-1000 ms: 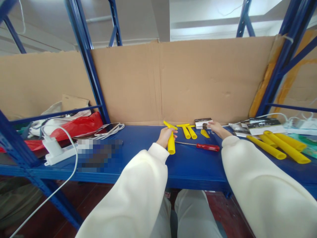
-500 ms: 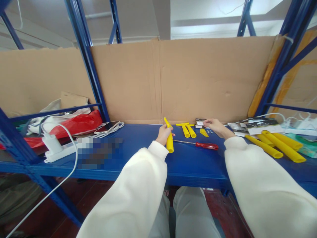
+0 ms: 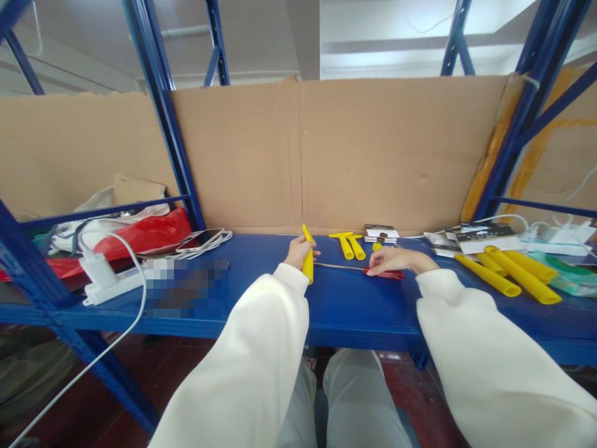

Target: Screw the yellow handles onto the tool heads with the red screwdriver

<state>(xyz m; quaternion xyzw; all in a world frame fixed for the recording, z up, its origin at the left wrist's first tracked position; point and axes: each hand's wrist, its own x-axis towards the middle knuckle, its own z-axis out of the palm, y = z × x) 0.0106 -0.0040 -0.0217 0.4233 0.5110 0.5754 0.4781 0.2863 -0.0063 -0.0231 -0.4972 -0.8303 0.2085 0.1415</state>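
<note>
My left hand (image 3: 299,252) is wrapped around a short yellow tube (image 3: 308,264), which it holds nearly upright with a narrow tip pointing up. With its fingertips pinched, my right hand (image 3: 389,260) is at the front end of the red handle of a screwdriver (image 3: 390,274). The screwdriver's metal shaft reaches left toward the yellow tube. Behind it lie two yellow T-shaped pieces (image 3: 346,246) and a small yellow piece (image 3: 377,246), partly covered by my right hand.
Small black-and-white boxes (image 3: 380,234) stand near the cardboard panel (image 3: 373,155). Several yellow tubes (image 3: 522,277) are piled at right, by larger boxes (image 3: 487,238). At left are a phone (image 3: 200,240), a white power strip (image 3: 116,287) and a red bag (image 3: 156,233).
My right hand has moved from the small boxes down and left to the screwdriver handle. My left hand still grips the yellow tube. The view has shifted slightly.
</note>
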